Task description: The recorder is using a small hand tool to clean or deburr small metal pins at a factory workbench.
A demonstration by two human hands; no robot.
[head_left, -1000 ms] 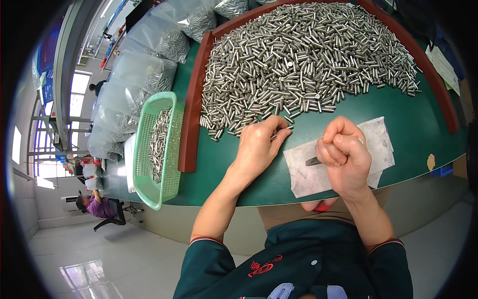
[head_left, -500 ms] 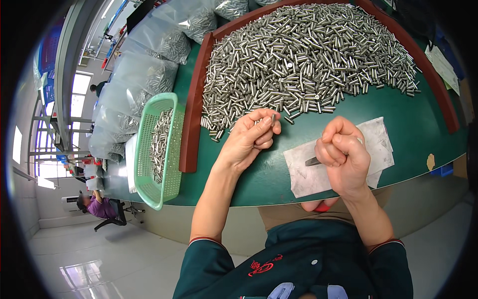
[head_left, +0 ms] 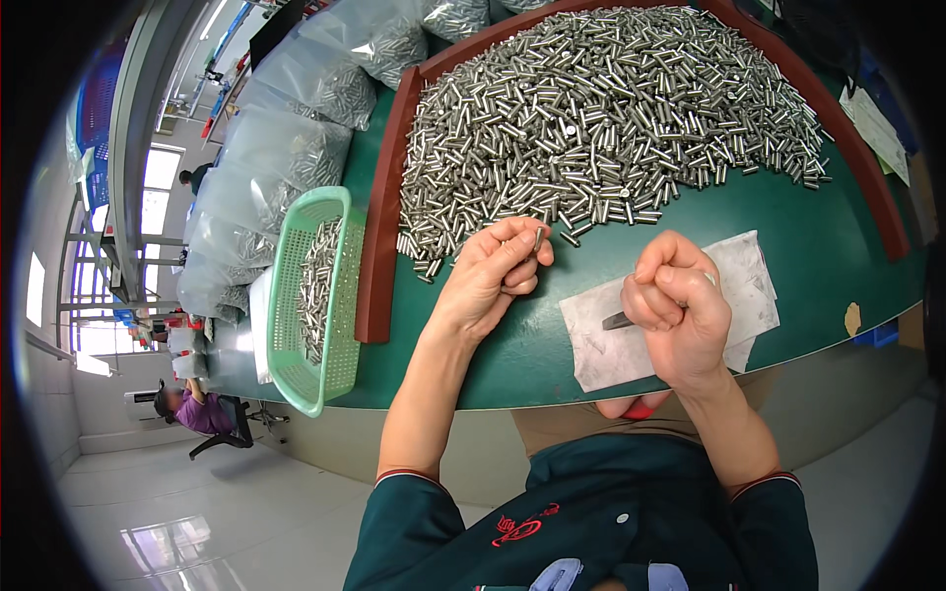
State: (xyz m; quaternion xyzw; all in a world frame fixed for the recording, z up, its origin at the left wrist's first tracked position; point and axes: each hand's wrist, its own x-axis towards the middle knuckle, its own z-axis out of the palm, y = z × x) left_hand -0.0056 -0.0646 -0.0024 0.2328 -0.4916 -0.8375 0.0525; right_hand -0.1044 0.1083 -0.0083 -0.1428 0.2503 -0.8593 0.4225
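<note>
Between the thumb and forefinger of my left hand is a small metal pin, held closed near the front edge of a large pile of similar shiny pins. My right hand is closed in a fist around a dark, flat-tipped metal tool. Only the tool's tip shows, pointing left toward my other hand; the fingers hide the rest. Beneath that fist lies a smudged whitish cloth or paper sheet on the green tabletop. The two hands are apart.
Dark red rails border the pile. Left of them stands a light green basket partly filled with pins. Clear plastic bags of pins line the far left. A seated person is in the background.
</note>
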